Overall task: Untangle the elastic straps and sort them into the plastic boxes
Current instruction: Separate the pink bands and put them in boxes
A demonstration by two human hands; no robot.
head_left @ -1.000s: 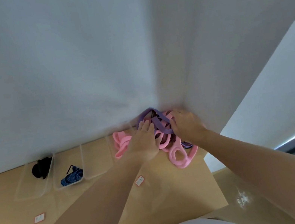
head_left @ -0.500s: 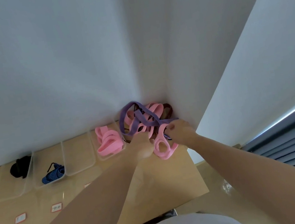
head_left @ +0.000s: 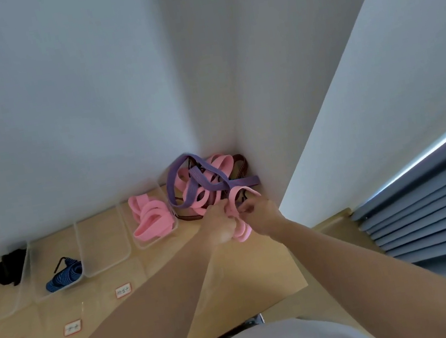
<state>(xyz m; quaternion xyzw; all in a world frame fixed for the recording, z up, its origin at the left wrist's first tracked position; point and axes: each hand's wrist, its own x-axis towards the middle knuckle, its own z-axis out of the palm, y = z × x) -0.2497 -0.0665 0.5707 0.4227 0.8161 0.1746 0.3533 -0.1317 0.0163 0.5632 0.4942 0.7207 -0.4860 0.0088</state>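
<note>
In the head view, a pink strap [head_left: 241, 229] is gripped by both hands near the far right corner of the table [head_left: 235, 280]. It is held in the curled fingers of the left hand [head_left: 220, 227] and pinched by the right hand [head_left: 262, 215]. Just behind them, a tangle of straps [head_left: 206, 183] is heaped in that corner. Along the far edge, plastic boxes [head_left: 105, 249] are lined up, and pink straps [head_left: 150, 220], a blue strap [head_left: 63, 274] and a black strap [head_left: 9, 266] are kept in separate ones.
</note>
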